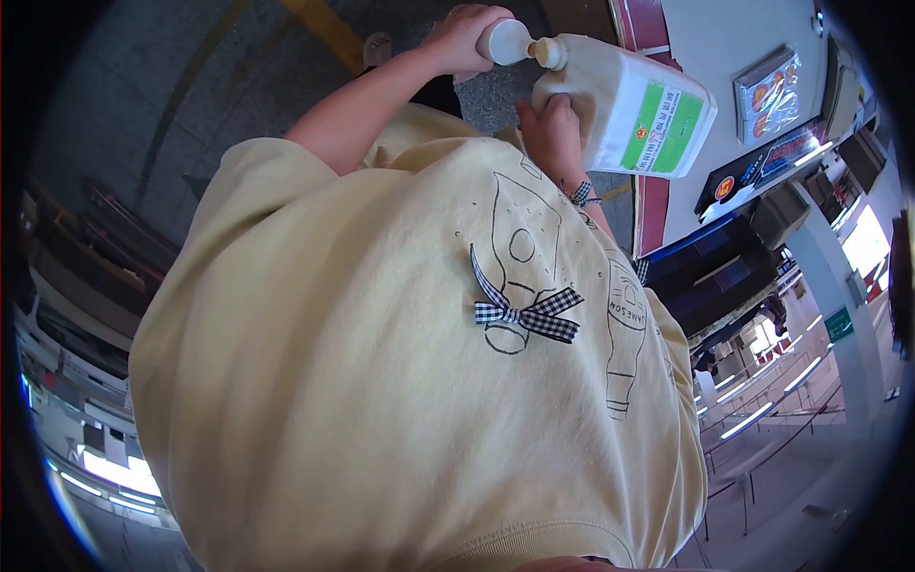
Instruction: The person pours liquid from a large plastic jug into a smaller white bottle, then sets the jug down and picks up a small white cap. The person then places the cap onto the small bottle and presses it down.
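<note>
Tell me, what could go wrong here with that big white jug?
1. The jug is tilted in mid-air with the left hand at its cap; once open, liquid could spill on the yellow shirt or the floor.
2. Only the right hand carries it, by the handle, so it might slip.

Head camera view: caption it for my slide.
Left hand holds a round white cap at the spout of a green-labelled white plastic jug gripped by the right hand.

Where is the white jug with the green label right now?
Upper right of the head view: the white jug is gripped by the right hand, while the left hand holds its cap.
</note>
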Demonstrator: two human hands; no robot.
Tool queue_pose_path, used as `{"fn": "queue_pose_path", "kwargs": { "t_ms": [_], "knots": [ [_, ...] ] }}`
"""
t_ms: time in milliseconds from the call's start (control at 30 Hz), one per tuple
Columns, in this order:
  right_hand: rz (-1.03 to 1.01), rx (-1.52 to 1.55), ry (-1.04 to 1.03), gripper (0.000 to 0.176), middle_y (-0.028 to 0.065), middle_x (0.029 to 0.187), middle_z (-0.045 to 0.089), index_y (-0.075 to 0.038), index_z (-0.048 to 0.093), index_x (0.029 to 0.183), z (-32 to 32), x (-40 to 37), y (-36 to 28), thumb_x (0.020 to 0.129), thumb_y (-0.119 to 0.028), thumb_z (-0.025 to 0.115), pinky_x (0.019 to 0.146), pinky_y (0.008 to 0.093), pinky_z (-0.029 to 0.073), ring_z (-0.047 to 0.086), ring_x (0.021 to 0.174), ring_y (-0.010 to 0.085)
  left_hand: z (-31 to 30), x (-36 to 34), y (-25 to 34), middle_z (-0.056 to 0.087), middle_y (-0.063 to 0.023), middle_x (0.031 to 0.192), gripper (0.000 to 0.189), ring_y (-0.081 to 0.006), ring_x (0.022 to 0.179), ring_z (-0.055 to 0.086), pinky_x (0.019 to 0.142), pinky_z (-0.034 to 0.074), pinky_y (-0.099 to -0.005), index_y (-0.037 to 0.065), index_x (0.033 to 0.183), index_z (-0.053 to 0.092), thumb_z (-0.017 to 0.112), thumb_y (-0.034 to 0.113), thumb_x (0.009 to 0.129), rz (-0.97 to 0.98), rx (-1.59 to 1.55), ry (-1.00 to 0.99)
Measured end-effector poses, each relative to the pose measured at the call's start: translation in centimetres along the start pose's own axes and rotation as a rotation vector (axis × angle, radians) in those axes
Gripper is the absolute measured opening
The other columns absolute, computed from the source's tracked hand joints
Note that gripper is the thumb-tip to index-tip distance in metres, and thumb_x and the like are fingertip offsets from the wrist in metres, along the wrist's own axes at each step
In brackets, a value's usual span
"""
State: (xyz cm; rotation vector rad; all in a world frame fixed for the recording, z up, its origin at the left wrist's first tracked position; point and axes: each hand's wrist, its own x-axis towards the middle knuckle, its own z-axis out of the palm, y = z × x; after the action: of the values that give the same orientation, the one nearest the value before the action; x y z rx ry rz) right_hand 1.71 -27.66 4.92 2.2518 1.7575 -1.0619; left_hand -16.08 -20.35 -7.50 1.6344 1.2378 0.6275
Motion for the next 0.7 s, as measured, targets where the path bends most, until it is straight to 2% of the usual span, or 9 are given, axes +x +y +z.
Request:
{"fn": "queue_pose_path", "kwargs": {
  "t_ms": [100, 167, 233, 300, 433, 500, 533, 600, 700],
  "knots": [
    [0.01, 0.0, -0.015, 0.048, 0.0351, 0.088, 0.067, 0.009, 0.05, 0.098, 0.3, 0.1, 0.1, 0.086, -0.03, 0.076, 0.078, 0.0533, 0.055, 0.067, 0.087, 0.0511, 0.6, 0.0, -1.3, 0.06, -0.0174, 0.128, 0.067, -0.0412, 0.124, 0.052, 0.105, 0.043, -0.0503, 0.017, 0.125, 0.057, 0.084, 0.013, 0.063, 0.034, -0.048, 0.012],
    [0.006, -0.016, -0.013, 0.048, 0.035, 0.088, 0.067, 0.01, 0.05, 0.098, 0.4, 0.2, 0.3, 0.086, -0.03, 0.076, 0.078, 0.0532, 0.055, 0.067, 0.088, 0.0512, 1.0, -0.3, -2.6, 0.062, -0.0079, 0.13, 0.081, -0.0326, 0.128, 0.054, 0.11, 0.042, -0.0453, 0.021, 0.133, 0.054, 0.087, 0.014, 0.059, 0.076, -0.011, -0.007],
    [0.002, -0.033, -0.014, 0.048, 0.035, 0.089, 0.067, 0.01, 0.05, 0.098, 0.8, 0.3, 0.6, 0.086, -0.03, 0.076, 0.078, 0.0531, 0.055, 0.067, 0.088, 0.0512, 1.0, -0.4, -2.7, 0.062, -0.0079, 0.131, 0.081, -0.0327, 0.129, 0.053, 0.11, 0.042, -0.0454, 0.021, 0.133, 0.055, 0.087, 0.014, 0.059, 0.064, -0.007, -0.008],
    [-0.042, -0.051, 0.06, 0.043, 0.0243, 0.073, 0.069, 0.009, 0.054, 0.09, 1.3, 0.3, 0.8, 0.089, -0.028, 0.075, 0.073, 0.0489, 0.054, 0.07, 0.078, 0.0446, 1.2, -0.5, -2.9, 0.062, -0.008, 0.131, 0.082, -0.0328, 0.129, 0.053, 0.11, 0.042, -0.0455, 0.021, 0.134, 0.055, 0.086, 0.014, 0.059, 0.052, -0.005, -0.008],
    [-0.048, -0.079, 0.063, 0.042, 0.0244, 0.073, 0.069, 0.009, 0.054, 0.09, 1.0, 0.3, 0.3, 0.089, -0.028, 0.075, 0.073, 0.0491, 0.054, 0.07, 0.078, 0.0446, 1.3, -0.4, -2.5, 0.061, -0.0061, 0.133, 0.082, -0.0329, 0.131, 0.052, 0.111, 0.042, -0.0457, 0.023, 0.135, 0.054, 0.086, 0.015, 0.059, 0.011, 0.027, -0.013],
    [-0.005, -0.065, -0.005, 0.047, 0.0353, 0.09, 0.067, 0.01, 0.051, 0.099, 0.6, 0.2, -0.2, 0.086, -0.028, 0.075, 0.078, 0.0532, 0.055, 0.066, 0.088, 0.0516, 1.2, -0.6, -2.2, 0.061, -0.0055, 0.134, 0.082, -0.0329, 0.131, 0.051, 0.111, 0.042, -0.0458, 0.023, 0.135, 0.054, 0.086, 0.016, 0.06, -0.032, 0.05, -0.025],
    [-0.006, -0.067, -0.005, 0.047, 0.0353, 0.09, 0.067, 0.01, 0.051, 0.099, 0.9, 0.3, 0.1, 0.086, -0.028, 0.075, 0.078, 0.0532, 0.055, 0.066, 0.088, 0.0516, 1.3, -0.6, -2.3, 0.061, -0.0051, 0.134, 0.082, -0.0328, 0.131, 0.051, 0.111, 0.042, -0.0459, 0.024, 0.135, 0.054, 0.086, 0.016, 0.06, -0.032, 0.052, -0.021],
    [-0.068, -0.067, 0.052, 0.042, 0.0259, 0.075, 0.069, 0.009, 0.054, 0.09, 1.5, 0.5, 0.8, 0.088, -0.028, 0.075, 0.074, 0.0502, 0.054, 0.069, 0.08, 0.0455, 1.5, -0.6, -2.4, 0.061, -0.0047, 0.134, 0.082, -0.0327, 0.131, 0.051, 0.112, 0.042, -0.0459, 0.024, 0.135, 0.055, 0.086, 0.016, 0.06, -0.033, 0.052, -0.015],
    [-0.062, -0.052, 0.053, 0.042, 0.0272, 0.077, 0.069, 0.009, 0.054, 0.089, 1.8, 0.6, 1.1, 0.088, -0.028, 0.075, 0.075, 0.0507, 0.054, 0.069, 0.081, 0.0466, 1.6, -0.6, -2.6, 0.061, -0.0046, 0.134, 0.082, -0.0323, 0.132, 0.051, 0.112, 0.042, -0.0462, 0.024, 0.135, 0.055, 0.086, 0.016, 0.06, -0.059, 0.068, -0.02]
  ]
}}
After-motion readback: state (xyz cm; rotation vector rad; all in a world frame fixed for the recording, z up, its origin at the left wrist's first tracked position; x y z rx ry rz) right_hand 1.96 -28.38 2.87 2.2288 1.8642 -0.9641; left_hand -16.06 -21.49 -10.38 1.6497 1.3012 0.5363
